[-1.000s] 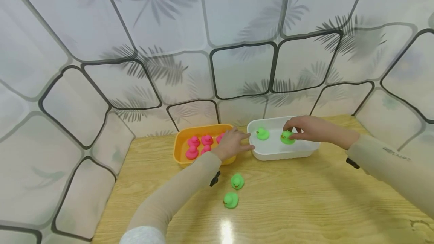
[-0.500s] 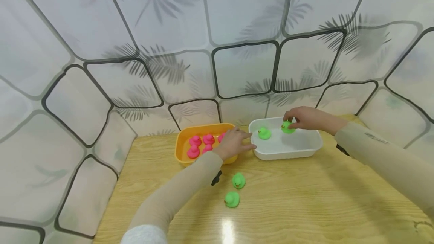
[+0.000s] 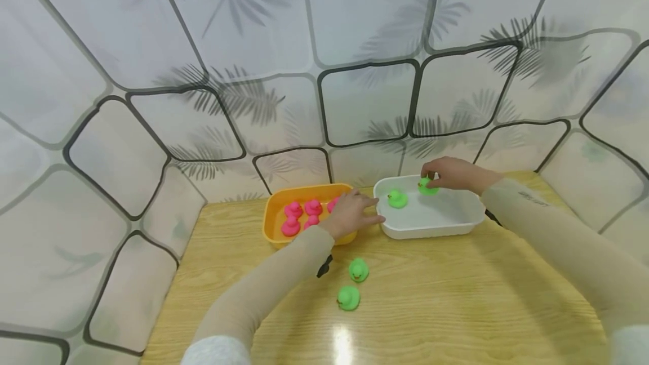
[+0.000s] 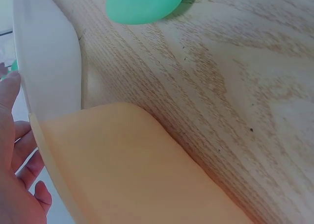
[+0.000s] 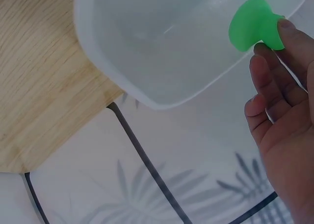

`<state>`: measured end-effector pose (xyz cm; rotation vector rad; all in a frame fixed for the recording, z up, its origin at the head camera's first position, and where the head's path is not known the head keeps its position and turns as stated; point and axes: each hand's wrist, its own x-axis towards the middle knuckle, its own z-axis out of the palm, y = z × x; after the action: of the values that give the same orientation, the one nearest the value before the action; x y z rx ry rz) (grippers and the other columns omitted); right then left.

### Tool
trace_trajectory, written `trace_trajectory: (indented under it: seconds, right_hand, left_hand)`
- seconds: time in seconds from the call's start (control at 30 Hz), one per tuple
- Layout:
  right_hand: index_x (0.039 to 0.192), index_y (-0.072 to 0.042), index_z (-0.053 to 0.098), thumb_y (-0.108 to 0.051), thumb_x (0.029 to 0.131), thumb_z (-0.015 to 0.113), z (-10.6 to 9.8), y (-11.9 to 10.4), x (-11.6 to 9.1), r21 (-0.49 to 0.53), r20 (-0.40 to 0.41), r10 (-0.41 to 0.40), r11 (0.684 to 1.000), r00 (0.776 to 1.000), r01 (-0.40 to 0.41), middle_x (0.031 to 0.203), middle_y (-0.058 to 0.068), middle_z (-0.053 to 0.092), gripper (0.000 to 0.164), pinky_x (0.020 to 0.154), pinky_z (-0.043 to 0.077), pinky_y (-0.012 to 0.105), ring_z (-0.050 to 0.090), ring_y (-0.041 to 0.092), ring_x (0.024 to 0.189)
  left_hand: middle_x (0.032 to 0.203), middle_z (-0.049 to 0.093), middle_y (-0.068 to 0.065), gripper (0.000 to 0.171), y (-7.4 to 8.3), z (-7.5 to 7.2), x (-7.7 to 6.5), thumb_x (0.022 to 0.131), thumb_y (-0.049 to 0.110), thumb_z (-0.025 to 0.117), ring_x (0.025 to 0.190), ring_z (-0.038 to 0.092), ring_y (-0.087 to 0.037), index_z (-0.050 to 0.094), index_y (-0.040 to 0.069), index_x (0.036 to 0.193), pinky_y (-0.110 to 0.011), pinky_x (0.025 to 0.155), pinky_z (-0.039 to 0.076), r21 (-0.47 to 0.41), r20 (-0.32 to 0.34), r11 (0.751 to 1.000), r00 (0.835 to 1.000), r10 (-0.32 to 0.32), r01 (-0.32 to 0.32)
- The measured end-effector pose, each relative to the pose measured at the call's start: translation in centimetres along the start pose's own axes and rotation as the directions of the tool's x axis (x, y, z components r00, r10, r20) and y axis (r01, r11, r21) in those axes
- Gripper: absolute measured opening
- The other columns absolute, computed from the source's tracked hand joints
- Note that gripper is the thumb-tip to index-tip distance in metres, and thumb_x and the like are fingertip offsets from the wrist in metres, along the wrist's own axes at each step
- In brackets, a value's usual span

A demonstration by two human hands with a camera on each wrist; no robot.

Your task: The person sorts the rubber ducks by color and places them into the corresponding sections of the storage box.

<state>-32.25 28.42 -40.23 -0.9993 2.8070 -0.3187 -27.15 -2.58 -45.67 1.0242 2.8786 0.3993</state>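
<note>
My right hand (image 3: 454, 174) pinches a green rubber duck (image 3: 426, 186) by its head between thumb and fingertips, inside the white tub near its back wall. In the right wrist view the duck (image 5: 255, 25) shows its rounded base turned toward the tub's interior. A second green duck (image 3: 398, 199) sits at the left end of the white tub (image 3: 431, 234). My left hand (image 3: 352, 213) reaches across the orange tub (image 3: 276, 241), fingers spread, its tips at the white tub's left rim. The left wrist view shows a fingertip against the white rim (image 4: 19, 47).
Several pink rubber ducks (image 3: 293, 209) lie in the orange tub, partly hidden by my left hand. Two more green ducks, one nearer the tubs (image 3: 358, 270) and one closer to me (image 3: 348, 298), stand on the wooden table (image 3: 446, 292). A patterned wall (image 3: 365, 106) rises behind the tubs.
My right hand has moved the pinched green duck back and slightly left, from the middle of the white tub to near its rear wall. The left hand stays at the rim.
</note>
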Motion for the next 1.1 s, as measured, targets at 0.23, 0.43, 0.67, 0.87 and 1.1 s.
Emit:
trace_trajectory:
  seconds: [0.23, 0.43, 0.67, 0.87, 1.1]
  right_hand:
    - [0.107, -0.008, 0.071, -0.013, 0.095, 0.076, 1.3, -0.4, 1.6, -0.014, 0.074, 0.005, 1.0, 0.997, -0.004, 0.098, 0.005, 0.073, 0.014, 0.086, 0.054, 0.05, 0.069, 0.027, 0.095]
    - [0.103, -0.008, 0.07, -0.008, 0.092, 0.078, 2.7, -1.4, 2.2, -0.034, 0.13, -0.057, 0.998, 0.99, 0.062, 0.094, 0.004, 0.07, 0.014, 0.084, 0.054, 0.048, 0.067, 0.025, 0.091]
    - [0.103, -0.009, 0.069, -0.007, 0.091, 0.078, 3.7, -1.3, 2.8, -0.054, 0.161, -0.068, 0.995, 0.985, 0.078, 0.094, 0.004, 0.069, 0.016, 0.083, 0.055, 0.046, 0.065, 0.021, 0.089]
    - [0.105, -0.006, 0.068, -0.005, 0.091, 0.077, 3.6, -1.6, 2.6, -0.048, 0.143, -0.048, 0.997, 0.988, 0.056, 0.097, 0.01, 0.071, 0.016, 0.086, 0.054, 0.05, 0.067, 0.027, 0.093]
    - [0.112, -0.003, 0.069, -0.007, 0.095, 0.074, 2.9, -1.6, 1.7, -0.031, 0.094, -0.001, 1.0, 0.996, 0.004, 0.102, 0.013, 0.073, 0.018, 0.088, 0.055, 0.053, 0.069, 0.034, 0.099]
  left_hand:
    - [0.139, 0.068, -0.002, 0.061, 0.0, 0.0, 0.1, 0.1, 0.055, 0.065, 0.132, 0.054, -0.028, 0.063, 0.014, 0.145, -0.048, 0.113, 0.042, 0.0, 0.002, 1.0, 1.0, -0.002, 0.002]
    - [0.139, 0.068, -0.003, 0.061, -0.1, -0.1, 0.1, 0.1, 0.055, 0.065, 0.13, 0.055, -0.027, 0.064, 0.014, 0.145, -0.047, 0.111, 0.044, 0.014, -0.002, 1.0, 1.0, 0.002, -0.002]
    - [0.14, 0.068, -0.002, 0.061, 0.1, -0.2, 0.0, 0.1, 0.055, 0.064, 0.13, 0.054, -0.027, 0.063, 0.014, 0.145, -0.047, 0.111, 0.044, 0.016, 0.009, 1.0, 1.0, 0.003, -0.003]
    - [0.141, 0.067, -0.002, 0.061, 0.3, -0.2, 0.0, 0.1, 0.055, 0.064, 0.129, 0.054, -0.027, 0.064, 0.014, 0.145, -0.046, 0.11, 0.044, 0.017, 0.007, 1.0, 1.0, 0.001, -0.001]
    - [0.141, 0.067, -0.003, 0.061, 0.0, -0.1, 0.1, 0.1, 0.055, 0.064, 0.131, 0.054, -0.027, 0.063, 0.014, 0.145, -0.047, 0.111, 0.043, 0.022, 0.011, 1.0, 1.0, -0.004, 0.004]
